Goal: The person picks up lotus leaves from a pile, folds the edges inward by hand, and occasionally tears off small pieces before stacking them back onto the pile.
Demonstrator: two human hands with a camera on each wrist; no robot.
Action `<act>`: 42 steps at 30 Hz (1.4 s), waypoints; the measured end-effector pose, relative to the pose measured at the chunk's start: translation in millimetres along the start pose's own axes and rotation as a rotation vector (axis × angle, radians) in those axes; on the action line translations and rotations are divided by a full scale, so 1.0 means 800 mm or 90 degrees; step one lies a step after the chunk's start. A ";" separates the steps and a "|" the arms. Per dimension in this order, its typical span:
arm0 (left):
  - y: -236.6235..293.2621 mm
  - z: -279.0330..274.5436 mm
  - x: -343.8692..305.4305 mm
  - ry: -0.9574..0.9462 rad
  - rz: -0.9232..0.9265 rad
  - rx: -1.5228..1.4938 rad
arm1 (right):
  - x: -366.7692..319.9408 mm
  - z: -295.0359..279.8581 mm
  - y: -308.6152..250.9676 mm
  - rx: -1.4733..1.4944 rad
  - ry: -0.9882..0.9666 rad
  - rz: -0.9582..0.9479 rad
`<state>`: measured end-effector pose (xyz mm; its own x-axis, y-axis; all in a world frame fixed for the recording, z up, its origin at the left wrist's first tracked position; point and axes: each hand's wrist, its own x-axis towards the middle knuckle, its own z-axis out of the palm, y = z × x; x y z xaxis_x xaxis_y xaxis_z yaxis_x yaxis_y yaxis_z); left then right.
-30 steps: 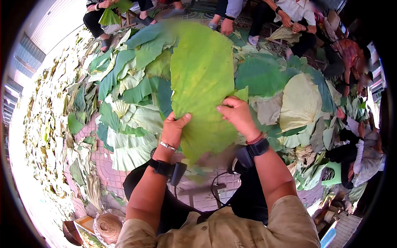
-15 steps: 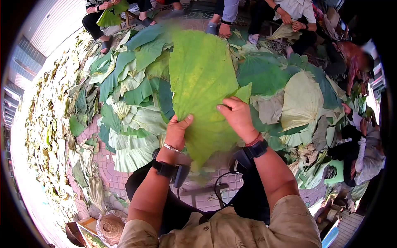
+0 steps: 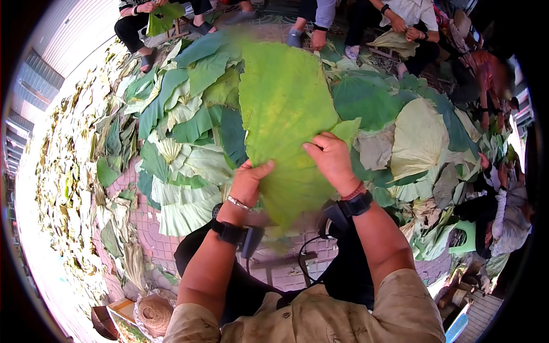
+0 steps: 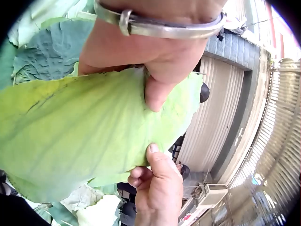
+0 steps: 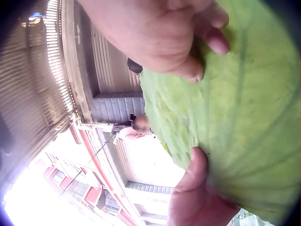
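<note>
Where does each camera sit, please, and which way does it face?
Head: on the head, facing forward and down at the green leaf; left grip, right grip, forearms, shirt show.
Left wrist: on that wrist, facing the leaf; left grip near, right grip opposite.
Right wrist: likewise; right grip near, left grip opposite.
Both wrist views share leaf and grips.

Most fingers of the left grip [image 3: 247, 183] hide behind the big green leaf [image 3: 286, 100], the leaf's bottom tip below the grip is blurry, the people [image 3: 129, 30] far past the grip are cut off at the top, and the little leaves [image 3: 62, 188] far left of it are too small to tell apart.
</note>
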<state>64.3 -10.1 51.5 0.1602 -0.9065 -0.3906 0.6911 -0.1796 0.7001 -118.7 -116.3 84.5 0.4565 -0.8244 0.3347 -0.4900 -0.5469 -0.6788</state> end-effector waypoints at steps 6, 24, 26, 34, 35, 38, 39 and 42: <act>0.003 -0.003 0.000 -0.017 0.029 0.225 | 0.000 -0.002 0.001 0.007 -0.026 -0.013; -0.016 -0.006 0.005 0.018 0.040 0.128 | 0.002 0.004 -0.005 -0.039 0.011 -0.061; -0.015 -0.003 0.004 0.022 0.035 0.106 | 0.003 0.004 -0.001 -0.028 -0.016 -0.053; -0.013 -0.011 0.006 -0.012 -0.014 0.100 | 0.004 -0.002 -0.008 0.031 -0.013 -0.041; -0.012 -0.010 0.005 -0.013 -0.009 0.108 | 0.004 -0.002 -0.009 0.049 -0.005 -0.035; -0.016 -0.012 0.007 -0.007 -0.002 0.125 | 0.004 0.001 -0.006 0.019 -0.003 -0.059; -0.017 -0.011 0.007 -0.004 -0.001 0.129 | 0.004 0.002 -0.005 0.009 0.002 -0.059; -0.016 -0.007 0.005 -0.007 0.004 0.126 | 0.004 0.009 -0.004 -0.029 0.019 -0.055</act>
<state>59.9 -8.8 37.5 0.1564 -0.9116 -0.3801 0.5377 -0.2442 0.8070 -110.8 -116.1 82.9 0.4764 -0.7779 0.4097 -0.4833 -0.6210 -0.6170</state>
